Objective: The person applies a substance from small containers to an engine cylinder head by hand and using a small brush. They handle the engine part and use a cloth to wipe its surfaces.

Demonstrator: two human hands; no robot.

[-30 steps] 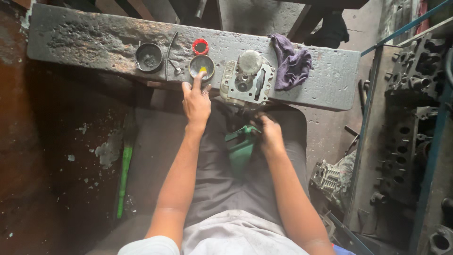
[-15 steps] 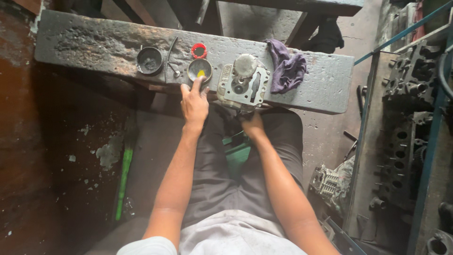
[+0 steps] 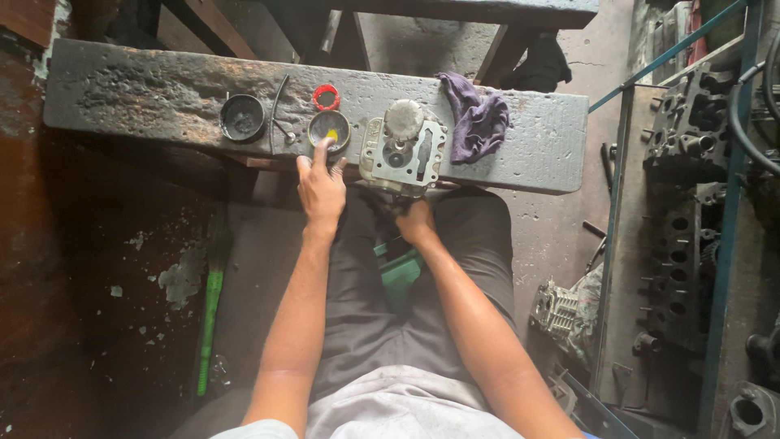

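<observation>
A small metal cylinder head (image 3: 404, 146) sits at the near edge of a grimy grey bench (image 3: 146, 97). My right hand (image 3: 415, 218) is under its near side, fingers tucked beneath the bench edge; its grip is hidden. My left hand (image 3: 322, 185) reaches forward, with one fingertip in a small round tin (image 3: 329, 128) holding a yellow dab. A red ring-shaped lid (image 3: 326, 97) lies just beyond the tin. A dark round cup (image 3: 242, 119) stands to the left, with thin metal tools (image 3: 279, 114) between it and the tin.
A purple rag (image 3: 478, 120) lies on the bench right of the head. A green-handled tool (image 3: 210, 313) lies on the floor at left. Engine blocks and cylinder heads (image 3: 691, 203) crowd the right side. A green object (image 3: 402, 272) shows between my knees.
My right hand has moved forward from my lap to the underside of the cylinder head. My left hand stays at the tin.
</observation>
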